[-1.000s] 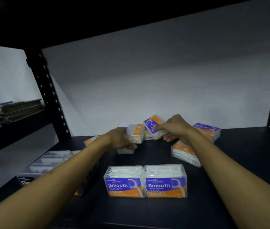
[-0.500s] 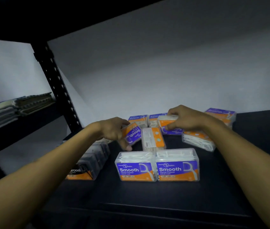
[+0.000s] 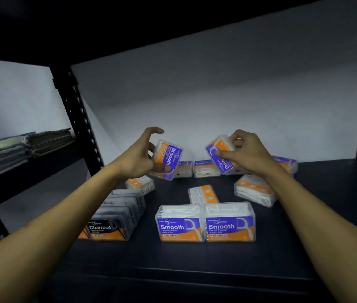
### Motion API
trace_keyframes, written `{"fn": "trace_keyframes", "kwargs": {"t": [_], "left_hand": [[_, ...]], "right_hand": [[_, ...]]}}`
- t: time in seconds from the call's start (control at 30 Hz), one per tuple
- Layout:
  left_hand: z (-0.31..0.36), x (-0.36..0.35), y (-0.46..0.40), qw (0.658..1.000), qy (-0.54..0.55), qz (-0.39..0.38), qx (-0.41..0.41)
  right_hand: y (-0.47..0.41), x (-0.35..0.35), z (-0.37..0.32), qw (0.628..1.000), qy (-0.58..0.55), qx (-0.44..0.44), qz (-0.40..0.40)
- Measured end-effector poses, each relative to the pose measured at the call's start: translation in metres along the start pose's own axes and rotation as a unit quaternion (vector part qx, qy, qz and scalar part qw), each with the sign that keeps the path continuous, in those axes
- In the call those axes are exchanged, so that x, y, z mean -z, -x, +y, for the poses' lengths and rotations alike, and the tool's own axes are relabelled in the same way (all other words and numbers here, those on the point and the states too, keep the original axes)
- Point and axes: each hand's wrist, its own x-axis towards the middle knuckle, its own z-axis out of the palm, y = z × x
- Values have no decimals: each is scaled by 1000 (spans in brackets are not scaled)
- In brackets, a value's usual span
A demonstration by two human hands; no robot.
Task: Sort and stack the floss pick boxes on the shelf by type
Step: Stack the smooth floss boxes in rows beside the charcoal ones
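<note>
Dark shelf (image 3: 195, 270); each hand (image 3: 137, 159) (image 3: 244, 155) gripping glossy rectangular box (image 3: 167, 159) (image 3: 220, 154)

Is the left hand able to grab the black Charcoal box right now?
Probably not yet. The left hand already holds a Smooth box up in the air. The Charcoal box sits uncovered below the left forearm, so nothing blocks it once that hand is free.

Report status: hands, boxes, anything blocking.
Left hand holds a Smooth box, lifted. Right hand grips another Smooth box, lifted. Front Smooth pair standing; loose box lies behind it.
</note>
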Motion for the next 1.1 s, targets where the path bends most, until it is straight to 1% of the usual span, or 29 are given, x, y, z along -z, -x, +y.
{"fn": "trace_keyframes", "kwargs": {"t": [0.07, 0.17, 0.23, 0.33, 0.4, 0.43, 0.57, 0.67, 0.8, 0.93, 1.03, 1.1], "left_hand": [[12, 1, 13, 998, 54, 22, -36], [20, -4, 31, 984, 147, 83, -57], [15, -15, 41, 970, 210, 116, -40], [1, -35, 51, 939, 300, 166, 1], [-3, -44, 52, 919, 349, 183, 11], [-2, -47, 50, 915, 359, 182, 5], [6, -46, 47, 933, 324, 150, -38], [10, -42, 46, 938, 309, 156, -39], [11, -41, 48, 941, 299, 155, -35], [16, -45, 49, 941, 292, 159, -52], [15, -42, 49, 952, 262, 156, -40], [14, -37, 48, 961, 234, 147, -17]], "right_hand": [[18, 8, -8, 998, -59, 6, 34], [53, 25, -14, 992, -113, 20, 49], [77, 37, -16, 990, -131, 19, 54], [103, 47, -16, 978, -193, -1, 79], [111, 51, -13, 974, -199, -14, 106], [112, 52, -11, 973, -198, -17, 115], [113, 54, -10, 971, -214, -7, 102], [113, 54, -12, 963, -252, 10, 98], [112, 53, -11, 960, -255, 11, 114], [111, 54, -11, 958, -249, 21, 141], [112, 53, -11, 960, -240, 14, 144], [112, 51, -12, 962, -232, 10, 145]]}}
